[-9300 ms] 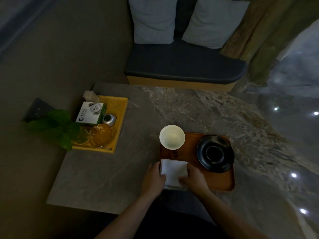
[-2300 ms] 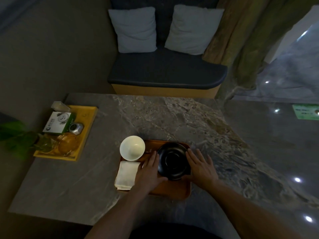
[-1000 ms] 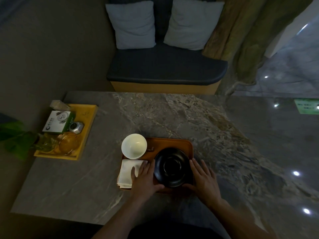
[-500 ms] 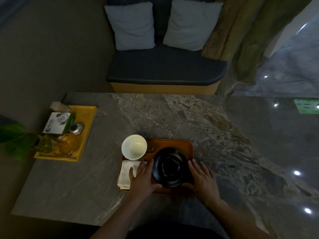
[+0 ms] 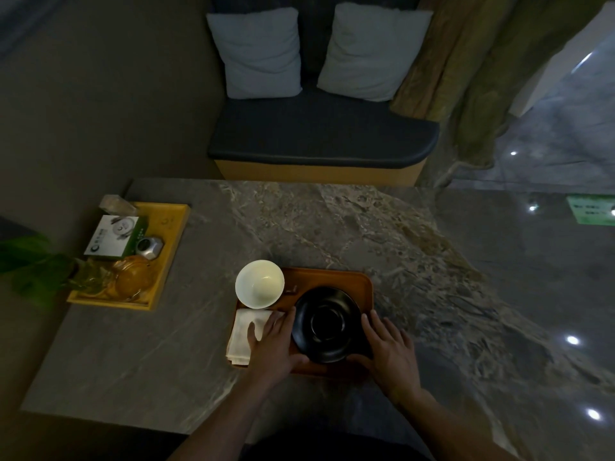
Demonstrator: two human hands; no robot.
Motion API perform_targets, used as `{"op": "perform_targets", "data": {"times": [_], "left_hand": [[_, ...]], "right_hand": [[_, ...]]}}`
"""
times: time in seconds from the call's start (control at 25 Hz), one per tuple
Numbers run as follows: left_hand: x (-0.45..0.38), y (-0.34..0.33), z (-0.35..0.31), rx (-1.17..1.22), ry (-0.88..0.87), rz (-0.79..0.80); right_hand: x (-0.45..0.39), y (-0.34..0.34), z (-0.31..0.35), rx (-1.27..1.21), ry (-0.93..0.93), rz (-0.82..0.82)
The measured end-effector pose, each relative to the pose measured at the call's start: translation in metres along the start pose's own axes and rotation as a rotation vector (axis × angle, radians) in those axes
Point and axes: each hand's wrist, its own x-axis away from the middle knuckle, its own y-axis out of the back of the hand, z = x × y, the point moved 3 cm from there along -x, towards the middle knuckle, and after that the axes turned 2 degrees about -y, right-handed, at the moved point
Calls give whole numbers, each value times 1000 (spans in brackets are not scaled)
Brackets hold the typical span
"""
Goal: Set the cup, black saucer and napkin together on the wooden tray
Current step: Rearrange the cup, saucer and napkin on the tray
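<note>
- Cupping the black saucer (image 5: 326, 324) between them, the left hand (image 5: 276, 344) and right hand (image 5: 389, 351) stayed put, fingers spread flat, grasping nothing.
- Saucer, cup (image 5: 259, 283) and napkin (image 5: 244, 331) sat unchanged on the tray (image 5: 332, 277).

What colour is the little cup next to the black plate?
The cup is white, creamy inside; the head view shows it.

My left hand (image 5: 276, 344) covers the napkin's (image 5: 242, 334) 3 o'clock side. The black saucer (image 5: 327, 324) hides much of the wooden tray (image 5: 332, 277). At 9 o'clock a plant (image 5: 30, 261) is cut off by the frame edge. Print on the box (image 5: 111, 236) is too small to read.
</note>
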Motion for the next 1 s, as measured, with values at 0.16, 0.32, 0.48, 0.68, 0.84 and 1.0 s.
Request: {"op": "perform_targets", "data": {"times": [0.16,0.32,0.48,0.68,0.84,1.0], "left_hand": [[0,0,1,-4,3,2],[0,0,1,-11,1,-2],[0,1,2,-32,-7,8],[0,-1,3,-47,-7,17],[1,0,5,-57,-22,23],[3,2,3,-74,-37,25]], "right_hand": [[1,2,1,-16,-2,-2],[3,5,2,-3,6,-13],[6,3,2,0,7,-16],[8,5,3,-11,0,-3],[10,5,5,-1,2,-5],[12,4,7,0,-9,-3]]}}
